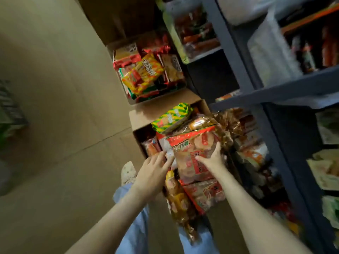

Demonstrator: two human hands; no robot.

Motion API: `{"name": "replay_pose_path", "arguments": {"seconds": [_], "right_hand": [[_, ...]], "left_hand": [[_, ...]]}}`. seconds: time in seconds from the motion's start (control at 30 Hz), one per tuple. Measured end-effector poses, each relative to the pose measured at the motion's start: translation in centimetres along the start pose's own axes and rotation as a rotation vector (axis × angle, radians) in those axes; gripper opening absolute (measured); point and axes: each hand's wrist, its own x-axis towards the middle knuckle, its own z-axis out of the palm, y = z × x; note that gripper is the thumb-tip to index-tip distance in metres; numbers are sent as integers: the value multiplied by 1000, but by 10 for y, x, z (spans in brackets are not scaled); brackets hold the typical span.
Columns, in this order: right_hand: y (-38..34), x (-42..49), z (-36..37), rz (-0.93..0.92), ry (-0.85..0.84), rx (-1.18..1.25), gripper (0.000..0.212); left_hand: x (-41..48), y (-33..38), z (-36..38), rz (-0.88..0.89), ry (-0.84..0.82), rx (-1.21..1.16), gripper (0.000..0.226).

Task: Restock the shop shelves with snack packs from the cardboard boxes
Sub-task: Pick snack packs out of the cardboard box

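Restocking looks well short of finished, judging by how full the boxes are. The near cardboard box [139, 118] stands on the floor against the dark shelving [275, 92], piled above its rim with snack packs. The right hand [213, 158] grips a large red rice-cracker pack [192, 154] on top of the pile, fingers spread over its right edge and thumb pressing its face. The left hand [152, 173] reaches in beside it with fingers extended, tips touching a pale pack [169, 153] at the red pack's left edge; it does not appear to grasp anything. A green-and-yellow striped pack [172, 116] lies tilted on the far side of the same pile, and a long amber pack of small snacks [176, 195] hangs over the near side toward the person's blue trouser legs [135, 226].

Beyond, a second cardboard box [128, 52] is also crammed with packs, a yellow-and-red one [145, 72] lying on top. Neither box seems much emptied.

The lower shelves to the right already hold packs, though blur hides what kind or how tightly they sit. One compartment [212, 76] just behind the far box looks dark and possibly unfilled, so there may be room left. In my judgement the step in hand is lifting the red pack clear; most of the stock remains to be moved.
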Motion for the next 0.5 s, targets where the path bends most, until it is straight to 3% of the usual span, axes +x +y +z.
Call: {"name": "replay_pose_path", "arguments": {"seconds": [0.07,0.17,0.23,0.3,0.4,0.5], "right_hand": [[2,9,7,40,103,-83,105],[3,-1,8,36,139,-178,76],[2,-19,9,-36,150,-235,69],[-3,-45,6,-183,207,-363,61],[-20,-99,-14,-486,271,-586,44],[-37,-164,-44,-805,449,-734,34]], "left_hand": [[7,9,8,9,-14,-39,81],[15,17,4,41,-41,-18,86],[19,19,-9,96,56,43,99],[19,22,-29,168,140,114,101],[8,24,-73,341,297,316,77],[-15,47,-151,385,160,405,66]]}}
